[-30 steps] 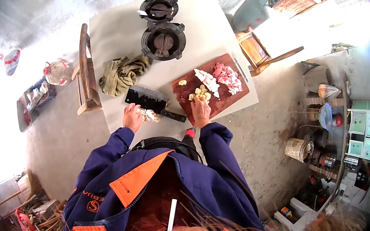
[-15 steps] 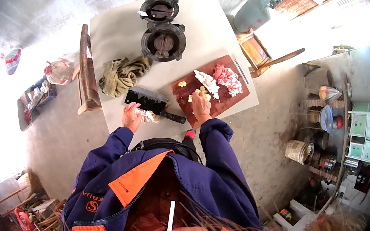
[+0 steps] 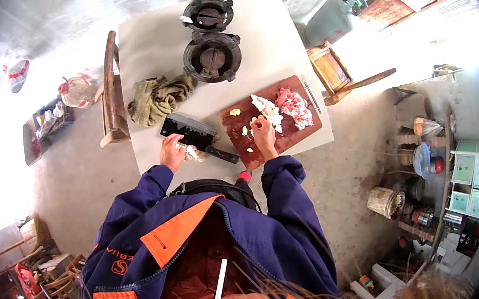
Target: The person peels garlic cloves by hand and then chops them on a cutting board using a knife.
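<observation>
My right hand (image 3: 264, 139) is over the reddish-brown cutting board (image 3: 233, 126), its fingers curled together; what they hold, if anything, is hidden. Small pale pieces (image 3: 245, 131), which look like garlic, lie beside it, and a yellow slice (image 3: 235, 112) sits to their left. Just beyond the fingertips is a heap of whitish sliced meat (image 3: 267, 109), with pinker meat slices (image 3: 294, 107) to its right. My left hand (image 3: 172, 153) rests by the table's near edge, fingers extended, next to pale peelings (image 3: 193, 154). A black cleaver (image 3: 190, 133) lies flat just past it.
A crumpled olive cloth (image 3: 159, 99) lies left of the board on the table (image 3: 266, 27). Two black burner rings (image 3: 212, 57) stand toward the far side. Wooden chairs (image 3: 116, 92) flank the table, and a gas cylinder (image 3: 332, 20) stands behind it.
My right hand has drawn its fingers together and shifted slightly; the yellowish pieces under its fingertips no longer show, while small pale pieces are uncovered beside it. My left hand has barely moved.
</observation>
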`<act>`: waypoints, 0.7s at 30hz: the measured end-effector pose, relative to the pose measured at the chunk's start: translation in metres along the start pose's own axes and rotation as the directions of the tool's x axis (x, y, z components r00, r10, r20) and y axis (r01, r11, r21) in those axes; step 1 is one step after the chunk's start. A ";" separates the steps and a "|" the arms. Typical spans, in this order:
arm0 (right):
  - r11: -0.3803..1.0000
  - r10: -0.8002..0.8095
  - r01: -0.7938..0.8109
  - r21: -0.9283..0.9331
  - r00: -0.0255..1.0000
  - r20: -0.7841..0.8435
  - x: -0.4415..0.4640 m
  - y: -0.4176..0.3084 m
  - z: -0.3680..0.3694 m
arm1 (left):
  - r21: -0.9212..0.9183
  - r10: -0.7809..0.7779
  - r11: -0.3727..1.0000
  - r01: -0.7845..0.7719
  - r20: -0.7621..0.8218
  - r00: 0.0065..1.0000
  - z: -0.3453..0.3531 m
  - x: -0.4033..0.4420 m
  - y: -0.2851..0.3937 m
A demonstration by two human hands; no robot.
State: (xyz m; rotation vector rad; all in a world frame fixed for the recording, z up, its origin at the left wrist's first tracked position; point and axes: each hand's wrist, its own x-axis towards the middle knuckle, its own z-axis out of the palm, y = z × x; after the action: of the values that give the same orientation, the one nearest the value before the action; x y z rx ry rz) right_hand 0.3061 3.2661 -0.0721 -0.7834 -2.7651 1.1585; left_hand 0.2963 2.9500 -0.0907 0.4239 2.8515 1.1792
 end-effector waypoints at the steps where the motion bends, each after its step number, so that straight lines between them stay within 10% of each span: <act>1: 1.000 0.002 -0.002 -0.002 1.000 -0.003 -0.002 -0.002 -0.003 | -0.009 0.009 1.000 -0.009 0.010 1.000 0.001 0.001 0.001; 15: 0.989 -0.088 0.078 -0.122 0.993 -0.077 -0.039 -0.005 -0.031 | -0.136 0.093 0.988 -0.068 0.186 0.978 0.084 0.101 0.082; 21: 0.996 -0.082 0.081 -0.032 0.996 -0.044 -0.058 0.010 -0.047 | 0.196 0.080 0.973 -0.120 0.204 0.976 0.130 0.128 0.092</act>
State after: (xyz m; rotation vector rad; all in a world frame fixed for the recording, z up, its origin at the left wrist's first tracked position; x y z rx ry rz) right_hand 0.3715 3.2754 -0.0361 -0.6838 -2.7560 1.0739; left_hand 0.2119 3.1354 -0.1096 0.6598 2.8173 0.8013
